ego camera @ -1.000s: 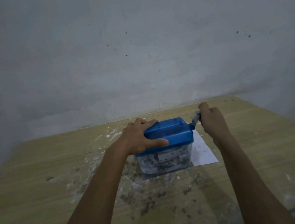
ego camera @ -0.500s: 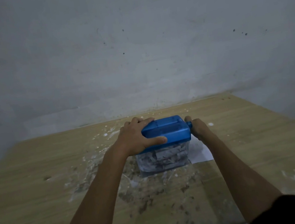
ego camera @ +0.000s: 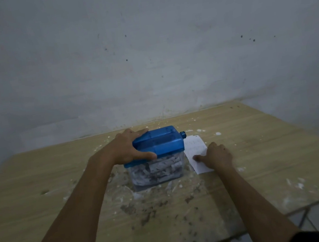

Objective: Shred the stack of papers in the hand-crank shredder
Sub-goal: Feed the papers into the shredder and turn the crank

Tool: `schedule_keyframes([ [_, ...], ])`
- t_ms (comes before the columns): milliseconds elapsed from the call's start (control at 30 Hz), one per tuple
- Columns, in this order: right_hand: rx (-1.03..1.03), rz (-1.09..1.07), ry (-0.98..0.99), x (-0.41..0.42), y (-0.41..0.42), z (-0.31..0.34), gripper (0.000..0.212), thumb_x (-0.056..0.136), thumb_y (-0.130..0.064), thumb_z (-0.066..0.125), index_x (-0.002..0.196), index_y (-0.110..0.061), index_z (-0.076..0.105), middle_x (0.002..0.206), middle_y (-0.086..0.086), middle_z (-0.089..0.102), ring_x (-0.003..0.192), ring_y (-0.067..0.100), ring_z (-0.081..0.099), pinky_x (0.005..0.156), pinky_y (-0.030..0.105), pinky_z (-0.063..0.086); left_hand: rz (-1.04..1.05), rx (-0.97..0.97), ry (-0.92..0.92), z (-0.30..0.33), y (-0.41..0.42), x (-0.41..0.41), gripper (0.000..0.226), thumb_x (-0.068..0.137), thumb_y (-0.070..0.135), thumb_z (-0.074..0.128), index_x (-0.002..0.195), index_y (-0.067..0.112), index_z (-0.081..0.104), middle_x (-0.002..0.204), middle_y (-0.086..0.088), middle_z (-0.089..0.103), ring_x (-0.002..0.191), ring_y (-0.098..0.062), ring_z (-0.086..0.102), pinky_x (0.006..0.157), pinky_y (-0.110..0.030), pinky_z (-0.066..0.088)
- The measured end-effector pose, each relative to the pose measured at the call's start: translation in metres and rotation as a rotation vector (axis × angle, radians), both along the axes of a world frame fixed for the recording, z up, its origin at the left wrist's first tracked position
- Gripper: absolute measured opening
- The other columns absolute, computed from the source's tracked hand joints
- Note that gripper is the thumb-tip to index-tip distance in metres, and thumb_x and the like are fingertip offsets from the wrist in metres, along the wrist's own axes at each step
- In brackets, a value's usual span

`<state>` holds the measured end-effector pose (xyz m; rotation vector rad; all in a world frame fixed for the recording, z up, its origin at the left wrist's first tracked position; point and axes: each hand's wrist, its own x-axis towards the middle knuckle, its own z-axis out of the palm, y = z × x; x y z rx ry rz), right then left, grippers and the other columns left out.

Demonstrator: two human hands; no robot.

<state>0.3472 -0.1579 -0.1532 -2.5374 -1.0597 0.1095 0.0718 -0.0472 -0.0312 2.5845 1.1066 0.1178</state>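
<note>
Blue plastic tops the hand-crank shredder (ego camera: 158, 144), which stands mid-table on the wooden table (ego camera: 260, 147), its clear bin (ego camera: 157, 172) below packed with white shreds. The left hand (ego camera: 127, 149) grips the blue top at its left end, fingers curled over the far edge and thumb laid along the near edge. Just right of the shredder, touching its base, lies the stack of papers (ego camera: 196, 150), flat on the wood. The right hand (ego camera: 218, 156) rests on the near part of that stack, palm down, fingers loosely bent, the thumb stretched out leftward on the paper; it clasps nothing. White flecks and dark crumbs litter the tabletop.
</note>
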Motion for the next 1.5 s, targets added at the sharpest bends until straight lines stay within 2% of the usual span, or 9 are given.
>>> schedule_keyframes([
  [167,0.023,-0.075,0.063,-0.002,0.003,0.0,0.083,0.072,-0.065,0.069,0.125,-0.006,0.046,0.128,0.019,0.049,0.119,0.032,0.048,0.097,0.038,0.039,0.02,-0.013,0.008,-0.001,0.005,-0.014,0.141,0.032,0.107,0.043,0.156,0.045,0.018,0.139,0.005,0.036,0.126,-0.02,0.04,0.102,-0.038,0.038],
  [267,0.023,-0.095,0.112,-0.005,0.006,0.005,0.085,0.073,-0.058,0.074,0.128,-0.004,0.041,0.131,0.022,0.046,0.122,0.033,0.045,0.096,0.038,0.04,0.006,0.007,-0.017,-0.004,0.004,-0.013,0.116,0.06,0.092,0.057,0.157,0.041,0.018,0.143,0.003,0.033,0.13,-0.021,0.037,0.106,-0.039,0.038],
  [367,0.03,-0.086,0.154,-0.005,0.009,0.006,0.081,0.074,-0.055,0.075,0.128,-0.003,0.042,0.13,0.02,0.051,0.119,0.032,0.049,0.093,0.038,0.043,-0.003,0.044,-0.053,-0.008,0.001,-0.013,0.103,0.073,0.076,0.064,0.157,0.037,0.02,0.144,0.003,0.031,0.131,-0.021,0.035,0.108,-0.04,0.037],
  [567,0.068,-0.008,0.226,-0.004,0.007,0.007,0.067,0.08,-0.044,0.074,0.127,-0.004,0.047,0.122,0.012,0.058,0.11,0.03,0.059,0.073,0.029,0.039,0.0,0.117,-0.126,-0.015,-0.005,-0.016,0.112,0.062,0.091,0.053,0.155,0.036,0.027,0.145,0.004,0.033,0.132,-0.02,0.036,0.109,-0.041,0.036],
  [700,0.157,-0.002,0.298,0.007,0.002,0.005,0.044,0.076,-0.036,0.075,0.107,-0.009,0.06,0.101,0.014,0.062,0.102,0.033,0.061,0.069,0.033,0.044,0.015,0.139,-0.231,-0.019,-0.011,-0.018,0.111,0.059,0.094,0.039,0.152,0.035,0.036,0.142,0.004,0.039,0.129,-0.02,0.041,0.108,-0.043,0.038],
  [967,0.376,-0.038,0.363,0.026,-0.029,0.004,0.062,0.082,-0.01,0.071,0.136,-0.012,0.041,0.128,0.022,0.054,0.114,0.038,0.055,0.073,0.03,0.037,0.026,0.27,-0.351,-0.032,-0.018,-0.019,0.089,0.074,0.088,0.032,0.14,0.033,0.053,0.133,0.003,0.047,0.124,-0.022,0.047,0.109,-0.052,0.035],
  [1167,0.339,-0.054,0.376,0.034,-0.05,0.013,0.06,0.085,-0.011,0.072,0.135,0.0,0.039,0.131,0.024,0.053,0.116,0.039,0.053,0.077,0.037,0.043,0.022,0.268,-0.413,-0.026,-0.034,-0.016,0.081,0.075,0.084,0.034,0.135,0.035,0.056,0.13,0.005,0.048,0.124,-0.02,0.048,0.111,-0.051,0.034],
  [1300,0.3,-0.029,0.32,0.038,-0.06,0.017,0.037,0.088,-0.007,0.064,0.122,0.004,0.054,0.121,0.021,0.06,0.11,0.037,0.057,0.073,0.033,0.042,0.017,0.253,-0.415,-0.021,-0.046,-0.013,0.079,0.076,0.082,0.035,0.135,0.034,0.056,0.131,0.005,0.047,0.125,-0.019,0.047,0.112,-0.05,0.033],
  [1500,0.333,-0.053,0.204,0.047,-0.072,0.02,0.03,0.092,-0.019,0.062,0.114,0.001,0.06,0.119,0.021,0.062,0.107,0.036,0.058,0.074,0.031,0.037,-0.008,0.245,-0.438,-0.012,-0.061,-0.009,0.046,0.094,0.059,0.056,0.132,0.034,0.057,0.129,0.005,0.049,0.123,-0.019,0.048,0.111,-0.048,0.033],
])
